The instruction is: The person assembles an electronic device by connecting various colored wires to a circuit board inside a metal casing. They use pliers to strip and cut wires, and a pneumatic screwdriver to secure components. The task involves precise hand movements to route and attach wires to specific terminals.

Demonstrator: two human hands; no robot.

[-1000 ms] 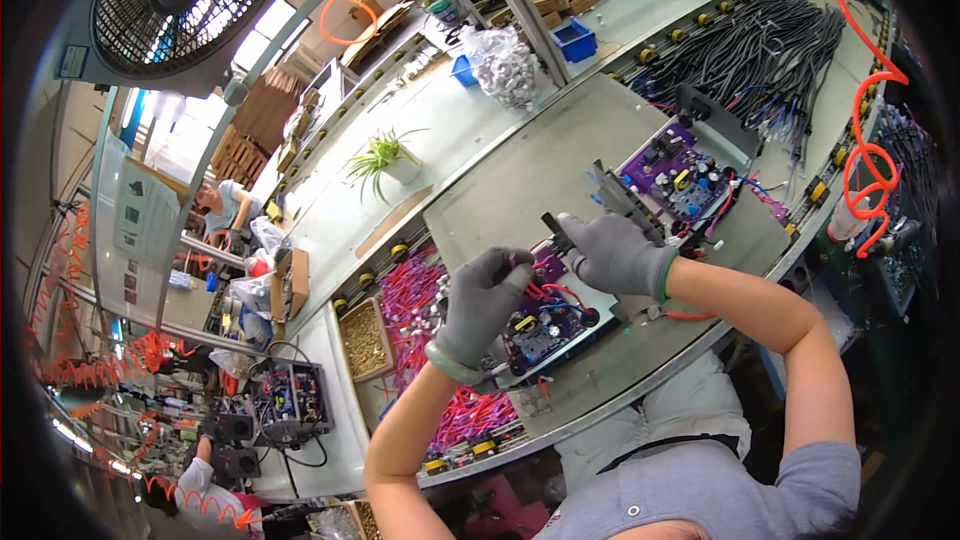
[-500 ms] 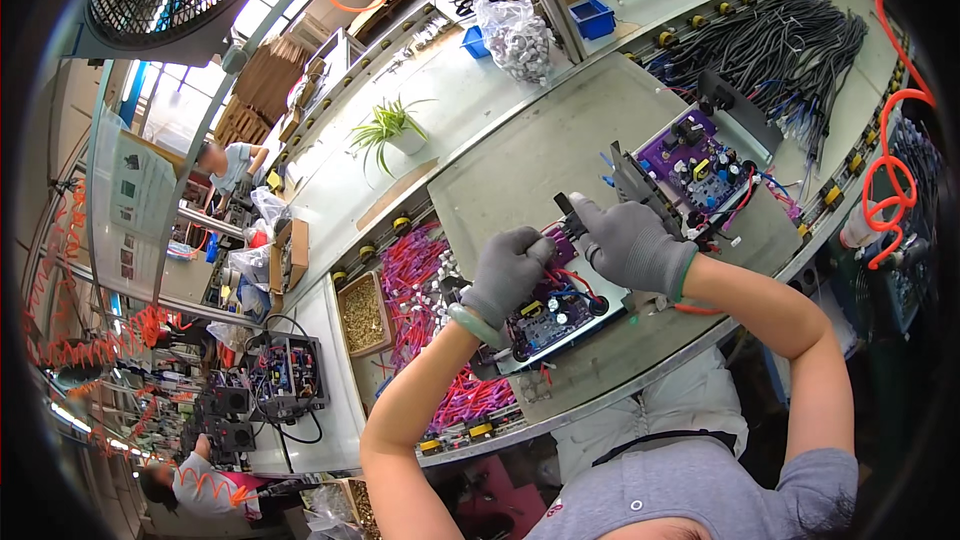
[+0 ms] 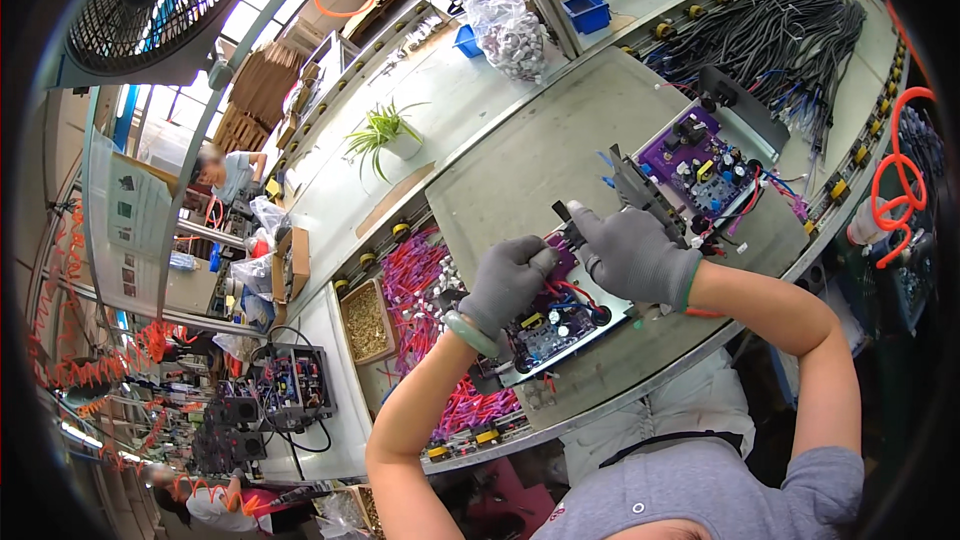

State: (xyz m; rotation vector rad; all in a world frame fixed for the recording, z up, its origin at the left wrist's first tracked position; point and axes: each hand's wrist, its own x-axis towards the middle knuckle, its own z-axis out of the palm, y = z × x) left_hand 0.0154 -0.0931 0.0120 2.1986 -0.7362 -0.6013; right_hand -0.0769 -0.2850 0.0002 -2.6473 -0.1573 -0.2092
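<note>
Both my hands wear grey gloves and meet over a purple circuit board [image 3: 556, 321] lying in a metal tray [image 3: 612, 324] on the grey work plate [image 3: 540, 165]. My left hand [image 3: 505, 283] is closed in a fist just above the board, fingers pinched on a small part I cannot make out. My right hand [image 3: 630, 255] grips a dark tool [image 3: 562, 216] whose tip pokes up beside the left hand. Red wires run off the board under my hands.
A second purple board [image 3: 695, 160] with a black bracket [image 3: 645, 195] lies to the right. Black cable bundles [image 3: 770, 30] fill the far right. Pink and red wire pieces [image 3: 420, 285] and a tray of small parts [image 3: 366, 321] lie at left. Other people work at far left.
The view has shifted slightly. My left hand has closed into a tighter fist and drawn up against my right hand over the board.
</note>
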